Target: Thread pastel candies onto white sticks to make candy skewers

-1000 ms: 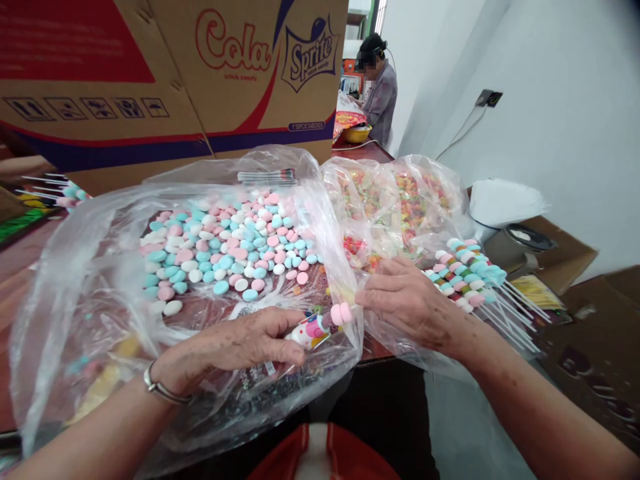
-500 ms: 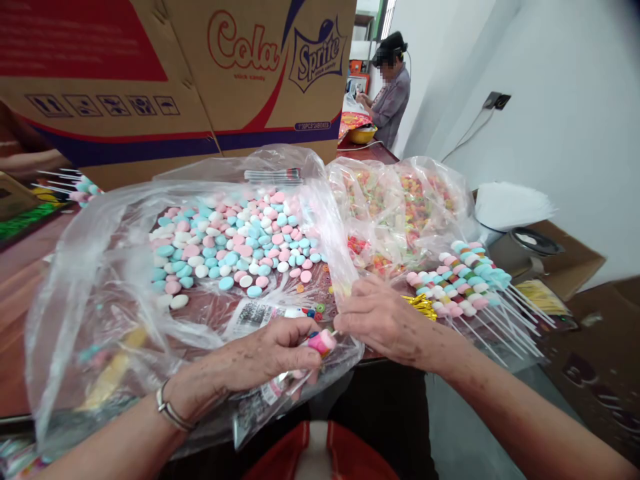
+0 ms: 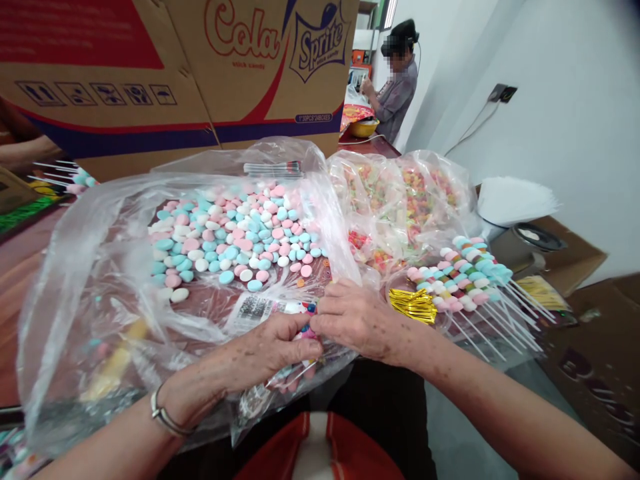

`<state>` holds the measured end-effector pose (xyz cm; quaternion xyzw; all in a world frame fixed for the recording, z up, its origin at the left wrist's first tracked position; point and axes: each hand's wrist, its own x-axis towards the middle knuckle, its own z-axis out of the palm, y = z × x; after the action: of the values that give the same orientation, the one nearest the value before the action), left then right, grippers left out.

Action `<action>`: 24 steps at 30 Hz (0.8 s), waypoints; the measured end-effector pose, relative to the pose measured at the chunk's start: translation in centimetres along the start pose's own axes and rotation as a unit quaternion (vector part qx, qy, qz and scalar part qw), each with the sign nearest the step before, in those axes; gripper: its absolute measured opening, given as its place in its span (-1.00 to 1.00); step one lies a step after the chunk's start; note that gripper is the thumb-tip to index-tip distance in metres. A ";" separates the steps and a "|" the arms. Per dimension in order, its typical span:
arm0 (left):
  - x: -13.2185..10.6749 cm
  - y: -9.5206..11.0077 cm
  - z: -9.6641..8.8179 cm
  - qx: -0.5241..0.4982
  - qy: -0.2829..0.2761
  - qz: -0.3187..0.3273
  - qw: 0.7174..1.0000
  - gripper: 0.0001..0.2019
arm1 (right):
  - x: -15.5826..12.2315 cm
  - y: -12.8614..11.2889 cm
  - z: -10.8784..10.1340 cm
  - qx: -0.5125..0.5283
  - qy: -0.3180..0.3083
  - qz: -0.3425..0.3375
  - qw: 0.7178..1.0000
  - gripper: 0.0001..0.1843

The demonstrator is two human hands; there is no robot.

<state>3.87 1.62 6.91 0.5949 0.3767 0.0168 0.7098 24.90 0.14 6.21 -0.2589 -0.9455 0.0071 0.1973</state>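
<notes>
My left hand [image 3: 265, 353] and my right hand [image 3: 355, 319] meet at the near edge of the table, fingers pinched together on a small printed wrapper with pink candy [image 3: 306, 331] on a thin stick; most of it is hidden by the fingers. Both hands rest over a big clear plastic bag [image 3: 80, 280] that holds a heap of pink, blue and white round candies [image 3: 230, 237]. To the right of my right hand lies a bunch of gold twist ties [image 3: 413, 304].
Finished candy skewers [image 3: 465, 277] lie at the right with sticks pointing right. Bags of coloured candy [image 3: 405, 200] sit behind them. A large Cola/Sprite carton [image 3: 175, 73] stands at the back. Another person [image 3: 397, 83] works far behind. White bags [image 3: 515, 200] and a box are right.
My right hand has moved left to meet my left hand, uncovering the gold twist ties. The pink candy on the stick has gone from showing between the hands to almost hidden under the fingers.
</notes>
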 end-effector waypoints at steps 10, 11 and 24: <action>0.2 -0.1 0.5 -0.066 0.159 0.060 0.983 -0.61 | 0.4 -0.9 0.6 0.127 0.121 0.214 0.961 -0.49; 0.3 -0.2 0.5 -0.065 0.164 0.067 0.982 -0.60 | 0.5 -1.2 0.8 0.157 0.109 0.204 0.960 -0.48; 1.1 0.2 0.0 0.001 0.302 0.170 0.938 -0.66 | 2.9 -3.5 3.3 0.469 0.197 0.410 0.757 -0.86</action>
<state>4.79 2.19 6.54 0.6178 0.4664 0.3158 0.5486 19.68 -1.19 4.69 -0.4927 -0.5675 0.4783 0.4544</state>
